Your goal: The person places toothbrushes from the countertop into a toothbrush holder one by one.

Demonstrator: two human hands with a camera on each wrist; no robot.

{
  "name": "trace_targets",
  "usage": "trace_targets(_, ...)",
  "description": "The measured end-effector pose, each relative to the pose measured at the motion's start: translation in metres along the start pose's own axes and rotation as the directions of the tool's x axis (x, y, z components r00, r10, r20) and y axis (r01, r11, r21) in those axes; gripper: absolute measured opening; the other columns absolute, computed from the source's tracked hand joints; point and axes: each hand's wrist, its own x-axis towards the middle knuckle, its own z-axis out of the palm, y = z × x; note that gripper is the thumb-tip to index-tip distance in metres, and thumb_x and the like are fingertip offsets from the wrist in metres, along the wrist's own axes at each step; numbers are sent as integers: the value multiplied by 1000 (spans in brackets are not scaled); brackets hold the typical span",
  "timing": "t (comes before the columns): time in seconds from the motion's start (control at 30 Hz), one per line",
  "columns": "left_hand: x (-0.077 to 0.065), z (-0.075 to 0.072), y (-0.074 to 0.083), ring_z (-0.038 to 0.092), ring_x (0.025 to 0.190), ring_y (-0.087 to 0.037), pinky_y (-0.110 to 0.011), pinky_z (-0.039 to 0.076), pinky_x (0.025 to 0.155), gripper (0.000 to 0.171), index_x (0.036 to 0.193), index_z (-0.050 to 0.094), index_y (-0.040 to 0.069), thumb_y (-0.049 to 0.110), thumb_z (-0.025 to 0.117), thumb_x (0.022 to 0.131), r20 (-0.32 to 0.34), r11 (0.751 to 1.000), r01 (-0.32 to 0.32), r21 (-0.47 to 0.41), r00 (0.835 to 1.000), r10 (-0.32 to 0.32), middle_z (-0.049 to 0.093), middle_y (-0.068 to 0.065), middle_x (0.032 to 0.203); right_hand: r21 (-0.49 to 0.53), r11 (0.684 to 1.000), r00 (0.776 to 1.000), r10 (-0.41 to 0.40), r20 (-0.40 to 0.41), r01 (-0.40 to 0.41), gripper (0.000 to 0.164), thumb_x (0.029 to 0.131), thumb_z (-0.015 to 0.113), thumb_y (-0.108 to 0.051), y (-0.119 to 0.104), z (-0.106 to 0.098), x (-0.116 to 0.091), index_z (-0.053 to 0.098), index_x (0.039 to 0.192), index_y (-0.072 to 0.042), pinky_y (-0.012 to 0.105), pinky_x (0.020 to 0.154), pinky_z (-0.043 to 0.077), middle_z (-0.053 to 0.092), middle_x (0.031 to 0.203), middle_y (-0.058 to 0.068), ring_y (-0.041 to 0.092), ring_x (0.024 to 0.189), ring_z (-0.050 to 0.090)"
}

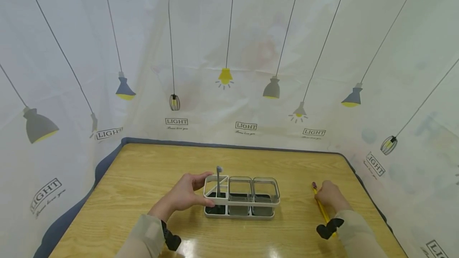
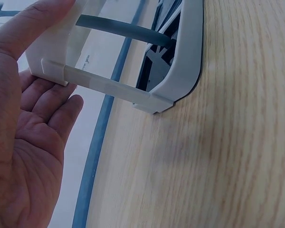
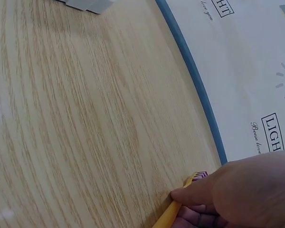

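Note:
A white toothbrush holder [image 1: 244, 203] stands on the table, with a divided section at its left and two clear cups [image 1: 240, 186] side by side at its right. My left hand [image 1: 183, 192] grips the holder's left end, thumb in front and fingers behind. In that left section a grey toothbrush [image 1: 218, 182] stands upright; its handle [image 2: 123, 29] crosses the left wrist view. To the right, my right hand [image 1: 330, 195] pinches a yellow toothbrush [image 3: 167, 216] just below its head, whose purple-and-white bristles [image 3: 199, 175] show past the fingers. The handle points toward me, low over the table.
The wooden table [image 1: 161, 158] has a dark blue edge strip [image 1: 229, 145] at the back. Behind and beside it hangs a white sheet [image 1: 201, 31] printed with lamps. Black straps [image 1: 330, 228] sit on both wrists.

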Motion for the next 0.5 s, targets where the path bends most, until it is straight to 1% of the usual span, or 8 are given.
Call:
trace_targets(0.1,0,0,-1,52,142,-31,-53,42,115,95,157,52,5,32,98,78,-2,1000,-2,1,1000,2,52,-12,157,19,1000,1000,8,7,-8,17,87,67,-1,1,1,-1,52,81,3,28,56,43,53,73,10,22,63,52)
trace_targets(0.27,1,1,0,50,143,-35,-56,41,115,95,157,52,6,32,98,77,-1,1000,-3,-11,1000,3,48,-17,159,33,999,1000,7,-1,-7,14,86,65,-2,1,-2,-4,52,85,4,29,56,45,53,75,12,23,64,53)
trace_targets(0.4,0,0,0,50,143,-36,-55,41,115,95,157,52,8,33,98,78,0,1000,-2,-8,1000,2,48,-18,158,28,1000,1000,-12,-16,13,12,85,65,-2,-1,-5,-6,55,81,3,29,56,44,54,74,11,24,65,52)
trace_targets(0.5,0,0,-1,51,142,-33,-54,42,114,95,157,52,7,33,98,78,-2,1000,-3,2,1000,3,50,-17,158,36,999,999,-23,-26,24,14,87,63,-2,-4,-7,-9,54,76,0,29,56,42,52,71,8,21,63,50)
